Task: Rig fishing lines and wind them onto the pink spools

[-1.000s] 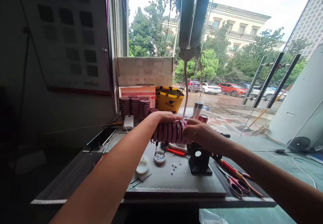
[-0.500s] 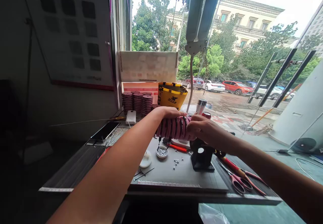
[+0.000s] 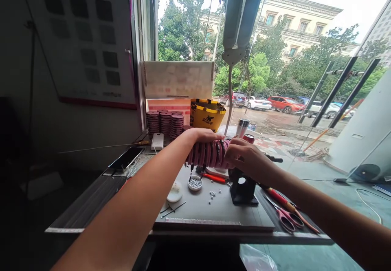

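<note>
A row of pink ribbed discs, with dark strands between them, lies sideways above the mat. My left hand is curved over the top of this row, its fingers mostly hidden on the far side. At the row's right end, my right hand has its fingers curled and pressed together; what is pinched there is too small to make out. Below the right hand stands a black bracket, with a dark handle behind the wrist. Dark strands hang from the discs toward a small white dish of pale beads.
Loose pins and a white lid lie on the grey mat. Red-handled scissors are at the right. Stacked pink discs, a yellow bag and a phone stand or lie behind and left.
The view has shifted slightly. More of the dark handle shows beyond my right wrist, as the right forearm sits a little lower. Both hands stay at the row of discs.
</note>
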Tool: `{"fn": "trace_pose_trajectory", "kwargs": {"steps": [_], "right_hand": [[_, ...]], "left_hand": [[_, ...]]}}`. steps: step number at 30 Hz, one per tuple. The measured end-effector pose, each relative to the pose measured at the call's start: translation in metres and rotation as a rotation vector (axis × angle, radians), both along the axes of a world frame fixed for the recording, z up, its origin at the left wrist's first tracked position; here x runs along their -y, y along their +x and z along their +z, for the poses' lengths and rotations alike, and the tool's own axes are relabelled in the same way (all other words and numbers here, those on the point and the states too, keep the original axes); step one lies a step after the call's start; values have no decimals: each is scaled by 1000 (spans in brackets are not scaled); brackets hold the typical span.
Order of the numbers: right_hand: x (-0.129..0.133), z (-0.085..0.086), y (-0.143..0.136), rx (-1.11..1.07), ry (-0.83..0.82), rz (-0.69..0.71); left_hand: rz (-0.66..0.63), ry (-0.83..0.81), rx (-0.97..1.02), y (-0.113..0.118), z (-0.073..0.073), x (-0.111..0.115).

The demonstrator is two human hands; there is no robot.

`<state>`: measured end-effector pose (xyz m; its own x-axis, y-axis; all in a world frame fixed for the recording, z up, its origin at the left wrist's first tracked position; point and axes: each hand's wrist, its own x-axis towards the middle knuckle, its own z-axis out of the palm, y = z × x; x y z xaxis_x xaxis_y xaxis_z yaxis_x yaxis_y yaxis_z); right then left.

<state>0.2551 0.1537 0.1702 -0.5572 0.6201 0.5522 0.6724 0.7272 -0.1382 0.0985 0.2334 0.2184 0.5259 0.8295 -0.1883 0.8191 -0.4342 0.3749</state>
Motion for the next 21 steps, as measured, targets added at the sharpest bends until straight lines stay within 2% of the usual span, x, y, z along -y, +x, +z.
{"fn": "trace_pose_trajectory", "kwargs": {"steps": [6,12,16,21], "right_hand": [[2,-6,0,-21,57,-41],[10,-17,11,-189,71,-102],[8,-22,11,-147,73,-101],[9,-24,5,-21,239,-140]], "left_hand": [[-12,39,-23,1,-2,-4],[-26,56,-37,1,-4,-4],[-36,48,-28,1,-4,-4],[-41,38,0,2,-8,-5]]}}
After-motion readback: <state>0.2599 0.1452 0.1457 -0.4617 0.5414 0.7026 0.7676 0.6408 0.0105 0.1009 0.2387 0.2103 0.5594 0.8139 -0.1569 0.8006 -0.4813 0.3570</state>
